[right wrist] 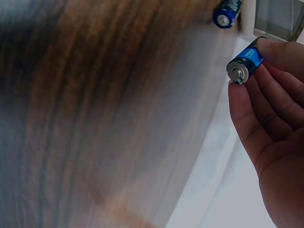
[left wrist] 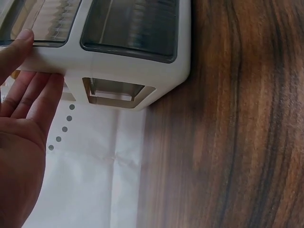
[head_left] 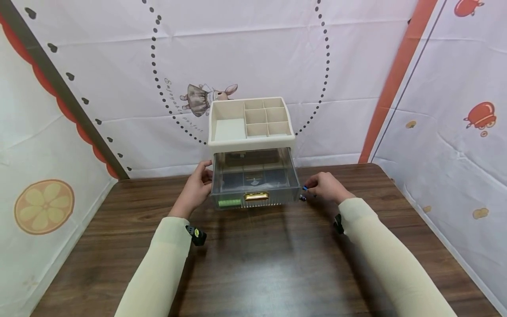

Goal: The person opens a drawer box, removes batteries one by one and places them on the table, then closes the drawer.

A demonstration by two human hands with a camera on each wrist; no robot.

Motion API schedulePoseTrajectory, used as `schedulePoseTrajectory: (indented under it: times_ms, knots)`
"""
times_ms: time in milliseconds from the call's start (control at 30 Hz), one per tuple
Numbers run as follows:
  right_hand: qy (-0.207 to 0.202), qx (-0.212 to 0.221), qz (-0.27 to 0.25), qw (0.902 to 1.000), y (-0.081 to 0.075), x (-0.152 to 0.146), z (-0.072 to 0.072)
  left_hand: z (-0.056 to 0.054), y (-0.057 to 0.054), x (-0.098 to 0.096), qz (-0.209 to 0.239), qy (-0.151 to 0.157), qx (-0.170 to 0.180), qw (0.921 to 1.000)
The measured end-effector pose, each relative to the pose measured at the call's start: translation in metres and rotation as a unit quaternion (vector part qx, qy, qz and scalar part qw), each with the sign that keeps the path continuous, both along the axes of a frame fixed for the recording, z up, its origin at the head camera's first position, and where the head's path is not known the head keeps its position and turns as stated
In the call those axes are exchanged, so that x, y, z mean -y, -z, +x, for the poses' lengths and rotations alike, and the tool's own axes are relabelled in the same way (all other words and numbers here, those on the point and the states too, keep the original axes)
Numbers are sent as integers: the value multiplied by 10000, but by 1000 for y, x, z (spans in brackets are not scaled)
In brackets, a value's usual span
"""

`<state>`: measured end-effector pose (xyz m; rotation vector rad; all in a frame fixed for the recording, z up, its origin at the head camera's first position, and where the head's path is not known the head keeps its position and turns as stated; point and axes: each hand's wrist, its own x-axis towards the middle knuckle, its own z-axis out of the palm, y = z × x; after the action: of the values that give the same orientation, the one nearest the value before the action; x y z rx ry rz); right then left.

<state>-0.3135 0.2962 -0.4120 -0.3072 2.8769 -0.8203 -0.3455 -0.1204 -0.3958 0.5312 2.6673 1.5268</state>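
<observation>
A cream storage box (head_left: 251,144) stands at the middle of the table, its clear drawer (head_left: 273,197) pulled out by a gold handle's length or more toward the front. My left hand (head_left: 196,189) holds the box's left side; in the left wrist view the thumb (left wrist: 26,35) lies over the frame edge and the fingers rest along the side wall. To the right of the drawer, my right hand (head_left: 326,188) pinches a small blue-and-black battery (right wrist: 247,59) between thumb and fingers. A second battery (right wrist: 228,14) lies on the table close by.
The box's top has one large and several small compartments (head_left: 255,116). A green ribbed item (head_left: 229,203) shows through the drawer front, and a small pale item (head_left: 255,181) lies inside. Printed cloth (head_left: 253,53) hangs behind the brown wooden table (head_left: 253,264).
</observation>
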Motion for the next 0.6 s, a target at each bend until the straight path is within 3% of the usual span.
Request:
schedulePoseTrajectory:
  times_ms: [333, 600]
  knots:
    - [-131, -238, 299, 9992, 6, 6, 0, 2, 2, -1, -184, -68, -161, 9997]
    - [-276, -176, 491, 9983, 8, 9, 0, 1, 2, 0, -89, -109, -116, 9998]
